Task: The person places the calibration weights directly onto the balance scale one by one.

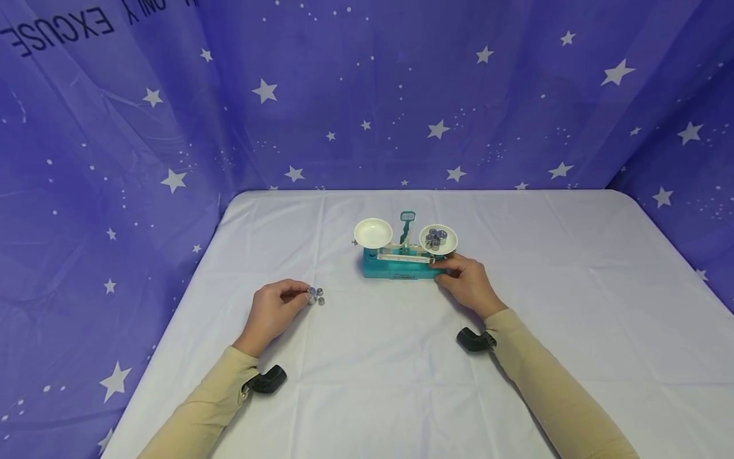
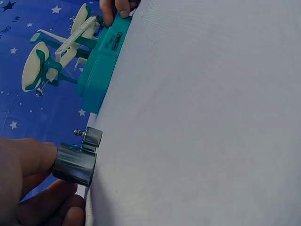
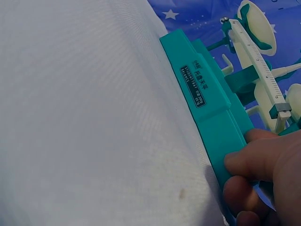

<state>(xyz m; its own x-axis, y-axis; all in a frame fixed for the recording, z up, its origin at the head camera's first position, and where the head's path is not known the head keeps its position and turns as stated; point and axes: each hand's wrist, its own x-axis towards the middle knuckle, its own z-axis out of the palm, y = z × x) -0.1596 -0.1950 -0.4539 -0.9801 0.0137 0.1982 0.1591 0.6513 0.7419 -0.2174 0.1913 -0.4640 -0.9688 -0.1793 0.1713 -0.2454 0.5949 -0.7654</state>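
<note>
A teal tray balance (image 1: 395, 271) with two white pans stands on the table. Its left pan (image 1: 373, 233) holds nothing, while several metal weights (image 1: 436, 239) sit in the right pan (image 1: 451, 243). My right hand (image 1: 471, 284) grips the right end of the base, thumb on the front face (image 3: 207, 101) in the right wrist view; some fingers are hidden behind. Left of the balance, my left hand (image 1: 277, 309) holds a large cylindrical weight (image 2: 74, 165) between its fingers. Beside that weight stand smaller knobbed weights (image 1: 321, 301), partly hidden in the left wrist view.
A white cloth covers the table (image 1: 378, 370). Blue curtains with white stars (image 1: 367, 95) hang behind it and at both sides. Black wrist mounts (image 1: 269, 379) project from both sleeves, close over the cloth.
</note>
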